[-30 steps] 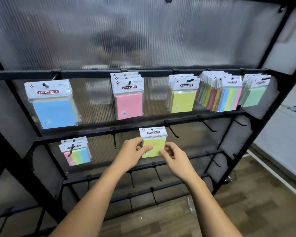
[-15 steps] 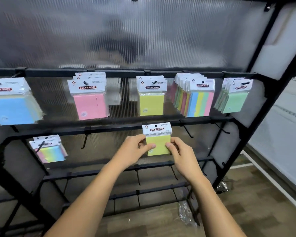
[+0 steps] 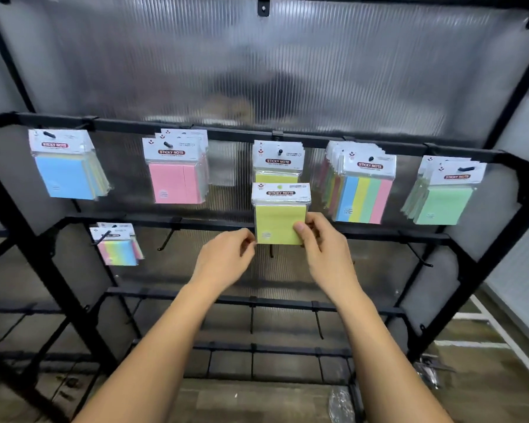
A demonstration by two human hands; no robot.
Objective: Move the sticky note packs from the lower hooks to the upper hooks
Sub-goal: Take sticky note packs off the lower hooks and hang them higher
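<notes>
Two hands meet at one yellow pack in the head view. It is held straight below the middle upper hook, and its header overlaps the bottom of the hung yellow packs on that hook. The right hand pinches the pack's lower right corner, thumb on the front face. The left hand has its fingers curled at the lower left corner; whether it grips or only touches the edge I cannot tell. Down and well to the left of that hook, a few striped packs hang on a lower hook, not yet moved.

The likely trouble is at the hook tip. The hole in the header is hard to make out, so the tip could miss it and catch the plastic instead. Held mainly by one low corner, the pack may swivel as it rises. A hard push could also set the hung packs swinging or slide them back unevenly.

Half a second ago the pack sat lower, clear of the hung packs. The left thumb then lay on its front face, and now it sits at the edge.
</notes>
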